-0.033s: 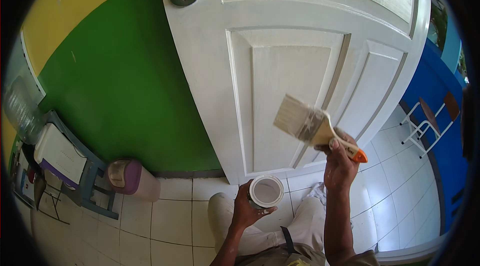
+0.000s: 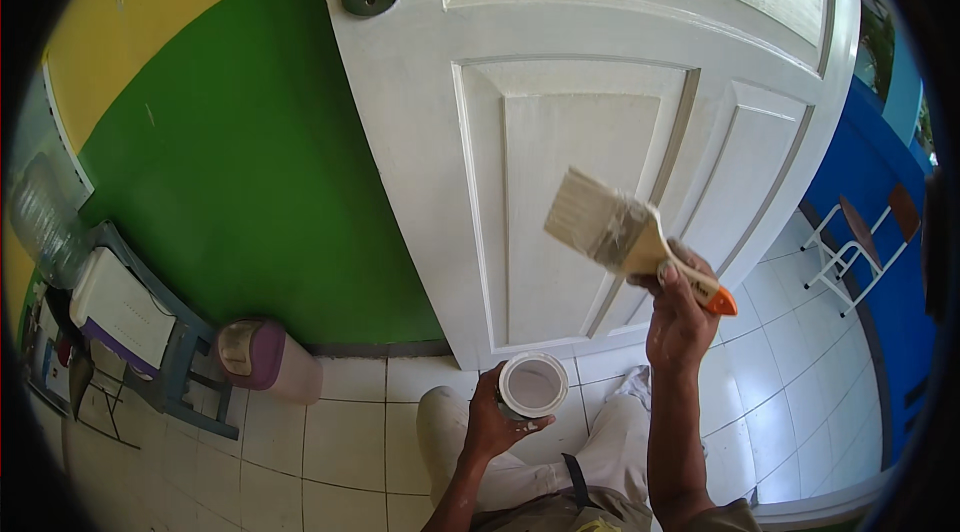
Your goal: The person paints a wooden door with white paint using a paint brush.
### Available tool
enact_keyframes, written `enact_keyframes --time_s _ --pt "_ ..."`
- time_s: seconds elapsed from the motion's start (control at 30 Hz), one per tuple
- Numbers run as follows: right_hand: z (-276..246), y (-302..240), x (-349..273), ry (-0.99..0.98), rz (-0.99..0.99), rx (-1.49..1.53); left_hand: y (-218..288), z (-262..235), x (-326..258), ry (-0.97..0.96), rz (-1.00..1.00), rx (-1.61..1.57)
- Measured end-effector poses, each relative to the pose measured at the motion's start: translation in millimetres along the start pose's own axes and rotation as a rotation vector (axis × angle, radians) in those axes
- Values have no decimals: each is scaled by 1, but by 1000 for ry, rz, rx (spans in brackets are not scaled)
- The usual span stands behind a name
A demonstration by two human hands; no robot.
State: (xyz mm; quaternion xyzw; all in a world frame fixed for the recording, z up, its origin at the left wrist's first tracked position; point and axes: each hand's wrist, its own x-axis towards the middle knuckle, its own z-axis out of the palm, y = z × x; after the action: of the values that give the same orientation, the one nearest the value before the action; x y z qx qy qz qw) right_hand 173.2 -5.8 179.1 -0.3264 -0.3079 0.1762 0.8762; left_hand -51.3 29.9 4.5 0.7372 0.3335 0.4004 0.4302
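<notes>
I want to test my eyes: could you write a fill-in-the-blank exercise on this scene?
1. The right hand grips a ____.
2. The left hand holds a container, top ____ (open/covered).
3. The door is ____ in colour.
4. Below its yellow part, the wall is ____.

Missing words: paintbrush; open; white; green.

left fingers (image 2: 537,424): cupped, low | left forearm (image 2: 458,492): slanting | right fingers (image 2: 672,286): clenched, higher | right forearm (image 2: 676,422): nearly vertical

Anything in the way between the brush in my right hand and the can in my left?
Nothing visible stands between the brush in your right hand and the can in your left hand; the door shows behind.
</notes>
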Motion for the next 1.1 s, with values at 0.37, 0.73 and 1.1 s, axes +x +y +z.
enact_keyframes --time_s 0.37,0.73,1.1 --pt "83 5 80 -105 -211 -47 18 7 -32 -54 -81 -32" --pt "55 -29 78 -62 -375 -140 20 2 -44 -74 -53 9" --pt "29 -28 129 122 -467 -267 25 6 -48 -55 -4 42"
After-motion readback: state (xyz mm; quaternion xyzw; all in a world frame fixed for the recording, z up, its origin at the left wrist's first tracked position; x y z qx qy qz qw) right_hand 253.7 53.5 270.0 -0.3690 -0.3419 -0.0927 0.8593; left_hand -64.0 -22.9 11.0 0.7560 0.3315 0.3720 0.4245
